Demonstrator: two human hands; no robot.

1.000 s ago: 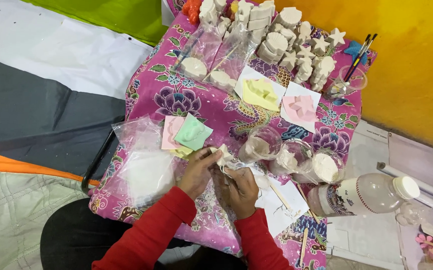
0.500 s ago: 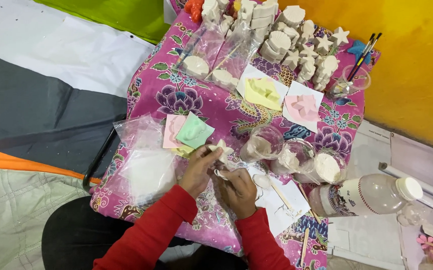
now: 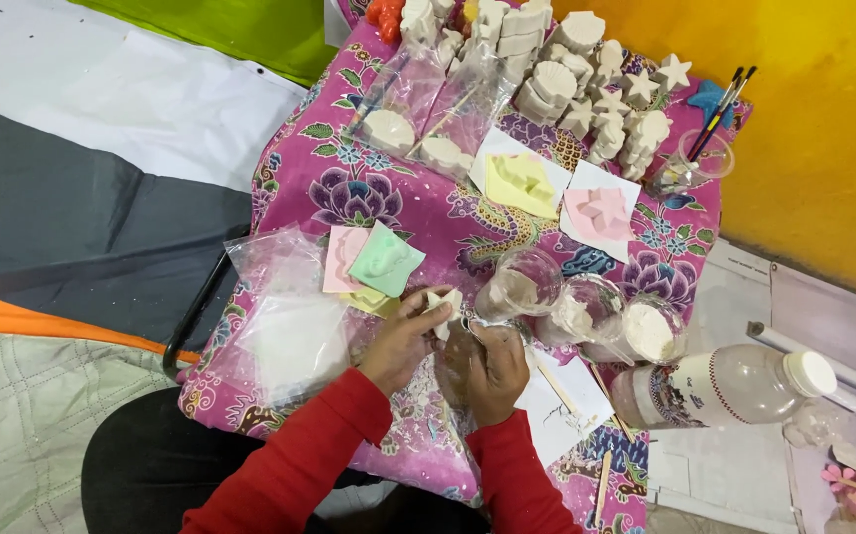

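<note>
We see our left hand (image 3: 400, 341) clenched on a small white plaster piece (image 3: 442, 302), its grip pinching it just above the desk (image 3: 428, 213), which wears a pink flowered cloth. Our right hand (image 3: 495, 368) is curled on a clear plastic bag (image 3: 460, 358), touching the same piece from below. Just beyond the hands stand three clear plastic cups (image 3: 586, 309): the left one holds a little white powder, the middle one some white lumps, the right one a fuller heap of powder. Beside them lies a clear bottle (image 3: 729, 384) with a white cap, tipped on its side, white residue inside. At the far corner a small clear cup (image 3: 702, 158) holds paintbrushes (image 3: 720, 107). Farther back, two clear bags (image 3: 426, 99) each hold a white cast.
</note>
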